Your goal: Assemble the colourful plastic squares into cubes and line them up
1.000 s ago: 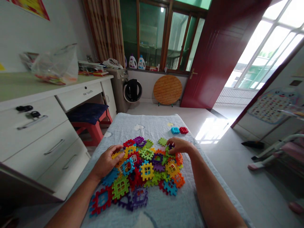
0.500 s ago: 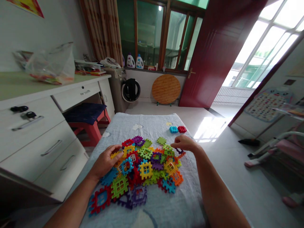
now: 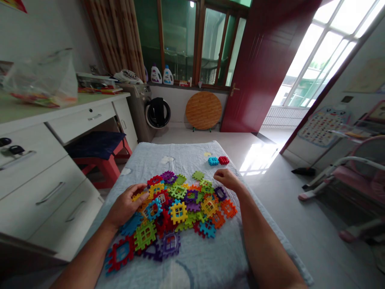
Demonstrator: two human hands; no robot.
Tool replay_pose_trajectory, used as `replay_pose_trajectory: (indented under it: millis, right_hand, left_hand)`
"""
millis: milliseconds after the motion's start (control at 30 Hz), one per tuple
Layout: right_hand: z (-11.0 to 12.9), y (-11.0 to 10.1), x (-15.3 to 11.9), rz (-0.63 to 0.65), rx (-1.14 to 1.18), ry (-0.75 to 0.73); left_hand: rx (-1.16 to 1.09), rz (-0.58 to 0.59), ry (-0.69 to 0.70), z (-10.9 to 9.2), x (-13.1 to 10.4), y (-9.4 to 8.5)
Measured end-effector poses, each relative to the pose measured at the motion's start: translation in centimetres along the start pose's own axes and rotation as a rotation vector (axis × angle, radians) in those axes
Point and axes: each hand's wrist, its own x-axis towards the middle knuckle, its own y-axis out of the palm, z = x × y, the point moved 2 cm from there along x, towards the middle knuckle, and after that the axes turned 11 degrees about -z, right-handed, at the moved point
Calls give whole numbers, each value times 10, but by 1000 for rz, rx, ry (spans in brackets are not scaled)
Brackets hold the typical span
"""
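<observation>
A pile of notched plastic tiles in several colours, with a yellow tile near its middle, lies on the cloth-covered table. At the pile's left edge, my left hand rests on yellow tiles, its thumb and fingers apart. My right hand hovers at the upper right of the pile with its fingers curled together; whatever they may hold is hidden. A blue block and a red block sit side by side beyond it. An orange tile lies flat at the pile's right edge.
To the left stand a white desk with a plastic bag on it and a red stool with a dark seat. A pink chair is at the right. A round wooden board leans on the far wall.
The view has shifted to the right. My right hand has drawn slightly away from the pile, and the orange and dark purple tiles at its right edge now lie spread apart. My left hand stays put.
</observation>
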Motion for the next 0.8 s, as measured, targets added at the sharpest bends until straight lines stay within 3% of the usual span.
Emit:
replay_pose_trajectory:
  millis: [300, 467, 567, 700, 800]
  right_hand:
    - [38, 21, -3, 71, -56, -86]
    - [33, 15, -2, 56, 56, -7]
    - [23, 11, 2, -27, 63, 34]
    - [17, 15, 6, -241, -18, -47]
    - [18, 23, 8, -281, -74, -90]
  left_hand:
    - [-19, -5, -17, -3, 0, 0]
    - [4, -4, -11, -9, 0, -3]
    - [-4, -3, -5, -11, 0, -3]
    - [-15, -20, -9, -12, 0, -3]
    - [-25, -20, -3, -11, 0, -3]
